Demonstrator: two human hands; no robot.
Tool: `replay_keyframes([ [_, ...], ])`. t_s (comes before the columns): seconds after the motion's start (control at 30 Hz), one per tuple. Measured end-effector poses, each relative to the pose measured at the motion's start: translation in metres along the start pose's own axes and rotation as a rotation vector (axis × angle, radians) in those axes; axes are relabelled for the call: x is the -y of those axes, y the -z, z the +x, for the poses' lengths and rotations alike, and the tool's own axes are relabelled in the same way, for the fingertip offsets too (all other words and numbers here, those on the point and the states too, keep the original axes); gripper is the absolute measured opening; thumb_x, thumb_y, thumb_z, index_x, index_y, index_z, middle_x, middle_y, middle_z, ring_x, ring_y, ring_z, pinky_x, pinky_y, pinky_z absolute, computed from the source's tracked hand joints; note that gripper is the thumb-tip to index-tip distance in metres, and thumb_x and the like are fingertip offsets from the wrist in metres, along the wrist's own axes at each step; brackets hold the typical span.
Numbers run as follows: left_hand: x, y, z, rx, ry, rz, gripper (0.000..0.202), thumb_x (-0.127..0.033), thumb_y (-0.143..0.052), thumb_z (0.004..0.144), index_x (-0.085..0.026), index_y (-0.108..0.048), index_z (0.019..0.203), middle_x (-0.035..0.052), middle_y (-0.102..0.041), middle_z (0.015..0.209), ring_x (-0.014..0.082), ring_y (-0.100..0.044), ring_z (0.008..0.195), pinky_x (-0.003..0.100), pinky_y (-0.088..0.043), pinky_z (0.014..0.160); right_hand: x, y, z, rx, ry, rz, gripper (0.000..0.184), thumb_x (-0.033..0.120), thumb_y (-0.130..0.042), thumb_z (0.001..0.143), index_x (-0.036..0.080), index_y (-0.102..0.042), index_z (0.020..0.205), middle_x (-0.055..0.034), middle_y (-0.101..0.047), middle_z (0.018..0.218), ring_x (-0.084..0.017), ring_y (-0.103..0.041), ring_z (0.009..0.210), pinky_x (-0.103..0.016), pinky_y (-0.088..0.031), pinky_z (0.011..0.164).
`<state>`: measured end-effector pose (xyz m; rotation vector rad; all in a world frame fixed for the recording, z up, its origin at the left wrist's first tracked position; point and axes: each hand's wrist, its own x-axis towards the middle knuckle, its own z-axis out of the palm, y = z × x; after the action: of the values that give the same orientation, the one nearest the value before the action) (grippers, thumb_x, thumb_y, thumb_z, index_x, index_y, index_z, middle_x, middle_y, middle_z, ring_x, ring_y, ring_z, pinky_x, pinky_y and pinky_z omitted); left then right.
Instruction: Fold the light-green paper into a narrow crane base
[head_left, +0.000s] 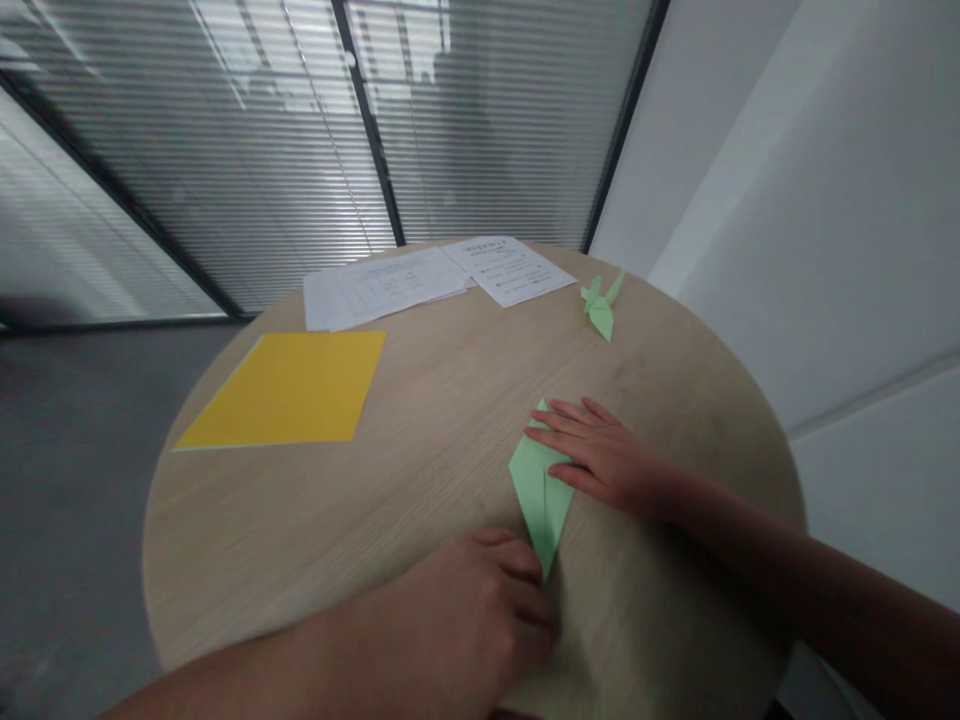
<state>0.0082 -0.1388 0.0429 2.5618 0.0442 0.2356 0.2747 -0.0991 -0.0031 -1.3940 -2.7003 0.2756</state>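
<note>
A light green sheet of origami paper (541,490), folded into a narrow kite shape with a centre seam, lies on the table in front of me. My right hand (600,450) rests flat on its upper right part, fingers stretched out and slightly apart. At the bottom point of the kite, my left hand (495,605) is closed, with curled fingers against the paper's lower tip. The fingertips of that hand are partly hidden behind its knuckles. Farther back on the right sits a finished green paper crane (600,308).
The round wooden table (442,400) carries a stack of yellow paper (292,388) at the left, with a green edge showing beneath. Printed sheets (397,288) overlap along the far edge. Behind stand windows with blinds (480,130); a white wall (810,190) is on the right.
</note>
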Motion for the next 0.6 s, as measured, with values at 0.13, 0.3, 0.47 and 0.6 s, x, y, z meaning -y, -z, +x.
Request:
replay_keyframes([
  [0.13, 0.001, 0.002, 0.0, -0.033, -0.02, 0.07, 0.019, -0.031, -0.062, 0.099, -0.02, -0.067, 0.084, 0.0027, -0.073, 0.078, 0.0207, -0.068, 0.081, 0.034, -0.057, 0.085, 0.0, -0.003, 0.0, -0.023, 0.006, -0.003, 0.051, 0.041, -0.046, 0.107, 0.029, -0.048, 0.157, -0.0074, -0.046, 0.165, -0.032, -0.036, 0.154, -0.064, -0.027, 0.122],
  [0.3, 0.02, -0.002, 0.0, -0.237, 0.312, 0.374, 0.037, -0.028, -0.053, 0.104, -0.011, -0.063, 0.136, 0.0153, -0.068, 0.137, 0.0309, -0.063, 0.128, 0.049, -0.051, 0.111, -0.002, -0.007, -0.001, -0.071, 0.041, -0.018, 0.049, 0.041, -0.048, 0.108, 0.029, -0.05, 0.155, -0.0081, -0.049, 0.162, -0.032, -0.037, 0.154, -0.065, -0.029, 0.121],
  [0.47, 0.035, -0.015, 0.002, -0.15, 0.445, 0.441, 0.048, -0.028, -0.058, 0.101, -0.007, -0.056, 0.145, 0.0201, -0.06, 0.149, 0.0352, -0.058, 0.136, 0.054, -0.05, 0.114, 0.001, -0.009, 0.0, -0.116, 0.037, -0.006, 0.047, 0.036, -0.053, 0.105, 0.031, -0.055, 0.152, -0.011, -0.05, 0.161, -0.034, -0.04, 0.152, -0.065, -0.032, 0.119],
  [0.6, 0.035, -0.019, 0.006, -0.141, 0.481, 0.478, 0.043, -0.026, -0.055, 0.104, -0.01, -0.058, 0.144, 0.0184, -0.061, 0.147, 0.0343, -0.057, 0.137, 0.053, -0.05, 0.114, 0.012, -0.009, 0.001, -0.221, 0.006, -0.038, 0.038, 0.03, -0.056, 0.104, 0.035, -0.068, 0.139, -0.0127, -0.043, 0.166, -0.039, -0.036, 0.154, -0.067, -0.032, 0.117],
])
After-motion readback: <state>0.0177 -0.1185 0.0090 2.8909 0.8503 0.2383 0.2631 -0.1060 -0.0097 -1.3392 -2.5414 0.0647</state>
